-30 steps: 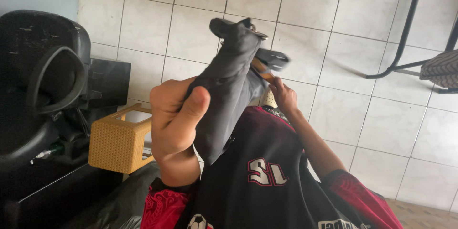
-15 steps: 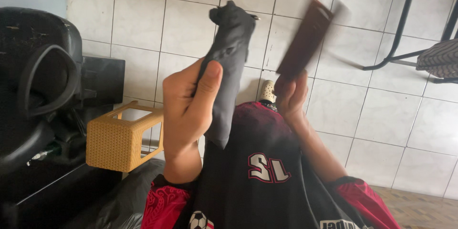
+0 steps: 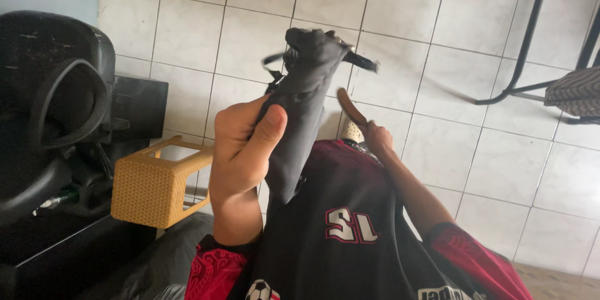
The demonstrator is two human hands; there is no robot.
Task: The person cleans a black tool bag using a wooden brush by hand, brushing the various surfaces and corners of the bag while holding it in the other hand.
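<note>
At the far left a black moulded chair (image 3: 53,119) was noted, with a woven tan basket (image 3: 156,182) just beside it on the white tiled floor (image 3: 487,162). Next came the left hand (image 3: 240,150), raised and clamped around a dark grey shoe (image 3: 300,106), thumb pressed across the upper and the toe pointing away from the camera; loose laces (blurred) were seen at its far end. To the right of the shoe the right hand (image 3: 375,137) was observed closed on the handle of a brown brush (image 3: 351,109), its head lying just beside the shoe's side; contact could not be confirmed. Both forearms rose from a black and red jersey (image 3: 344,237). A black metal frame (image 3: 531,44) stood at the far right. It was judged that the shoe could twist or slip out, since it was pinched by its soft upper only, and that a brush stroke could snag the dangling laces. Against the frame half a second earlier, the brush had been brought down from well above the shoe to beside it, while the left-hand grip was unchanged.
</note>
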